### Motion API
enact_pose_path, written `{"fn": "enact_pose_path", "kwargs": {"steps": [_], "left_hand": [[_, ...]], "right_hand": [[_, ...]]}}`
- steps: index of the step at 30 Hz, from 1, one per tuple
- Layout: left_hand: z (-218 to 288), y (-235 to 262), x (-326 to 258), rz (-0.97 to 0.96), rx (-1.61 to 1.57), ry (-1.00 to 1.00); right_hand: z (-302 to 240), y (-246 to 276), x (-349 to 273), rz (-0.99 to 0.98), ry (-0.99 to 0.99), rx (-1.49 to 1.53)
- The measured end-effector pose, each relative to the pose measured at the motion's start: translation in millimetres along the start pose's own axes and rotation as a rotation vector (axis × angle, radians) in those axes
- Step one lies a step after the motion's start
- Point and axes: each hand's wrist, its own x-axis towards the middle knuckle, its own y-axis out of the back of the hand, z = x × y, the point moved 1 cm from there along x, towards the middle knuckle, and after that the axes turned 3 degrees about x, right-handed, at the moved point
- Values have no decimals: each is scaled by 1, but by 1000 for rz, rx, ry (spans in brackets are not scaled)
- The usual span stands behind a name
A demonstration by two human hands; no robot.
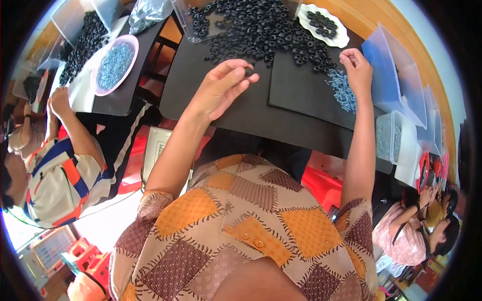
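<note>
My left hand [218, 93] is raised over the near part of the dark table [201, 90]. Its thumb and fingers pinch a small round black part [248, 71]. Farther right, my right hand [359, 75] has its thumb and forefinger pressed together above the right side of a black mat [296, 93]. Whatever sits between those fingertips is too small to name. Beside and below that hand lies a heap of tiny blue pieces [339, 89] on the mat. A large pile of black ring-shaped parts [261, 32] spreads across the back of the table.
A white scalloped plate [342, 41] holds more black rings at the back right. Blue bins [384, 70] and a see-through tub [385, 135] line the right side. At the left, a co-worker's hands [60, 103] are near a pink-rimmed bowl [135, 47] of blue pieces. More people sit lower right.
</note>
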Motion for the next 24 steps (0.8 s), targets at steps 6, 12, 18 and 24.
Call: {"fn": "enact_pose_path", "kwargs": {"steps": [6,12,18,24], "left_hand": [[-4,-8,-3,-4,59,-98],[-3,-22,-9,5,432,-305],[0,-33,-15,42,680,-376],[-7,-37,-15,50,649,-321]], "right_hand": [[-125,-53,-72,-200,-42,640],[-160,-86,-95,-277,-200,1058],[-159,-94,-103,-288,-173,1096],[-153,-97,-111,-217,-183,1100]]}}
